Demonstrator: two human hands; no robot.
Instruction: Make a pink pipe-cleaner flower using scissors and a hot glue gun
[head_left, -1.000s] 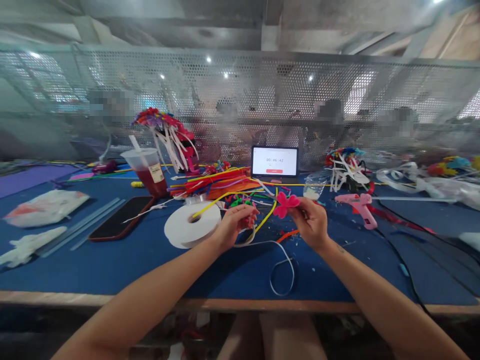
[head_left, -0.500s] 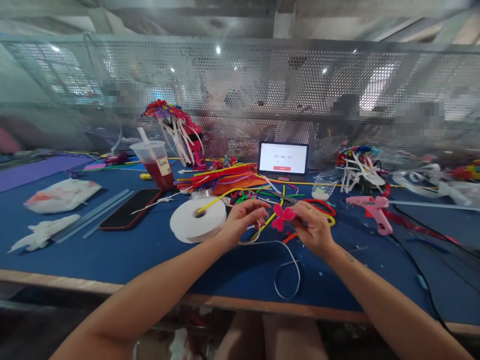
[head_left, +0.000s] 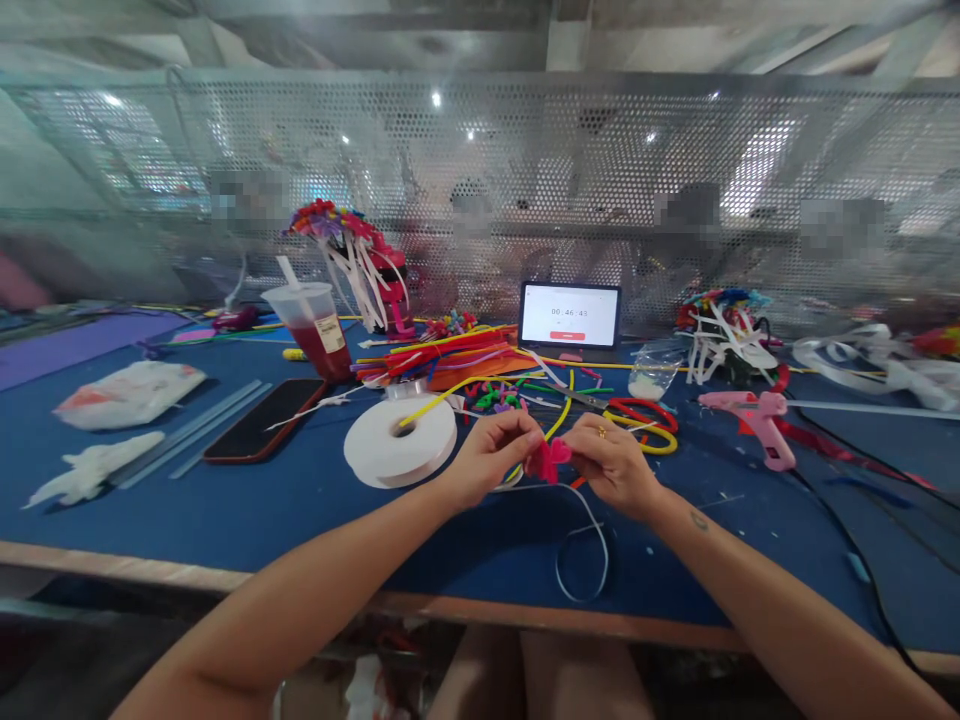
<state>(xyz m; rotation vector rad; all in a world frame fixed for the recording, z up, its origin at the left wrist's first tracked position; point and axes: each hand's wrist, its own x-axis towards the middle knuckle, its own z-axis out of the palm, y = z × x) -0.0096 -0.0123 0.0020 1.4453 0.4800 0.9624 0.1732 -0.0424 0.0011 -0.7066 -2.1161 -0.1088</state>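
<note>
A small pink pipe-cleaner flower [head_left: 546, 460] is pinched between both my hands above the blue table [head_left: 300, 500]. My left hand [head_left: 491, 455] grips its left side with closed fingers. My right hand [head_left: 615, 462], a ring on one finger, grips its right side. A white ribbon strand [head_left: 583, 560] loops on the table just below my hands. The white ribbon roll [head_left: 401, 440] lies to the left of my left hand. Part of the flower is hidden by my fingers.
A pile of coloured pipe cleaners [head_left: 450, 362], red-handled scissors [head_left: 637, 412] and a pink glue gun [head_left: 757, 420] lie behind my hands. A phone [head_left: 262, 420], glue sticks [head_left: 191, 432], a drink cup [head_left: 311, 325] and a timer tablet [head_left: 570, 315] stand further off. Other people sit behind the mesh screen [head_left: 480, 180].
My hands have come closer together and lower toward the table, and the flower, held up in the right hand before, is now squeezed between both hands.
</note>
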